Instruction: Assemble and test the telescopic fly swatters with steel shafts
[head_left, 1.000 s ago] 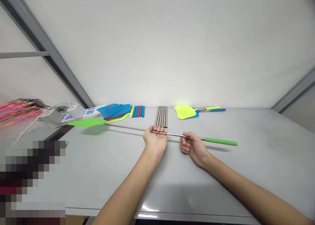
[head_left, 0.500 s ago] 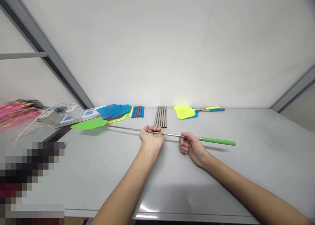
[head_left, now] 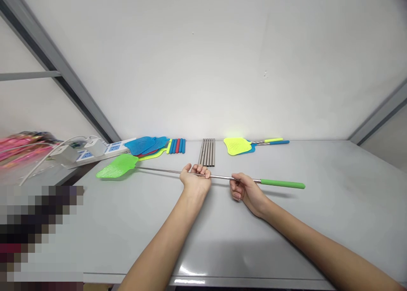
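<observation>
Both the left hand [head_left: 194, 180] and right hand [head_left: 244, 189] have fingers pinching the green fly swatter [head_left: 203, 176] by its thin, light, probably whippy steel shaft

No legible text, label, brand, number or sign appears in this view. The power strip [head_left: 95, 152] at the table's far left carries blue socket panels, but any marking on them is too small to read.

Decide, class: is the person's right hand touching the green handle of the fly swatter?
Apart. The head view shows the right hand gripping the metal rod, with bare rod visible before the green handle begins.
</observation>
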The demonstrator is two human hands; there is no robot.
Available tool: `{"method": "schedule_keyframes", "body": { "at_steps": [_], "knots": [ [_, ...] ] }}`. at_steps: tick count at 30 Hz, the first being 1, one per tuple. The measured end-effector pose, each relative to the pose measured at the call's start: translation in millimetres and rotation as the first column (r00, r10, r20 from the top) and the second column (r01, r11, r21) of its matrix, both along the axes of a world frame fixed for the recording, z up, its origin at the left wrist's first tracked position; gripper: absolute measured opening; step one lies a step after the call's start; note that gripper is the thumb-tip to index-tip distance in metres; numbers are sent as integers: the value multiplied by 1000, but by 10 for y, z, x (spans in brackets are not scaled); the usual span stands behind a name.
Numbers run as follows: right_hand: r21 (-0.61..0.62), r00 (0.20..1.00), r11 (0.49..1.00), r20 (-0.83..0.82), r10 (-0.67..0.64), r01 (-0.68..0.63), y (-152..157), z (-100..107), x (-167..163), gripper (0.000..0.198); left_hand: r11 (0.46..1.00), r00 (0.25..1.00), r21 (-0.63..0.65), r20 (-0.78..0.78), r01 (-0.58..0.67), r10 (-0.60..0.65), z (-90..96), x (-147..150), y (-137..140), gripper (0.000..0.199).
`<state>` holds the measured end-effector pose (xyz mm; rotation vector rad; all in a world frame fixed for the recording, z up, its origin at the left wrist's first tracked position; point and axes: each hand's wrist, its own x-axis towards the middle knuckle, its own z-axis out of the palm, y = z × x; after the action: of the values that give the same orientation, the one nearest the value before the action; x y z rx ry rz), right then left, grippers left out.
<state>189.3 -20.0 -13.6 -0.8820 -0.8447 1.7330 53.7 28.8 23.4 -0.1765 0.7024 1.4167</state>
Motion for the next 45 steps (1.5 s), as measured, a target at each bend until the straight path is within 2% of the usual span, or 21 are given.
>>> {"method": "schedule_keyframes", "body": {
  "at_steps": [23,45],
  "knots": [
    [-19,997,999,-70,26,-27,34,-20,44,32,998,1000,58,1,26,-26,13,8,30,21],
    [-11,999,999,-7,41,-41,3,17,35,34,1000,999,-17,-24,-24,24,36,20,2,12]
  ]
}}
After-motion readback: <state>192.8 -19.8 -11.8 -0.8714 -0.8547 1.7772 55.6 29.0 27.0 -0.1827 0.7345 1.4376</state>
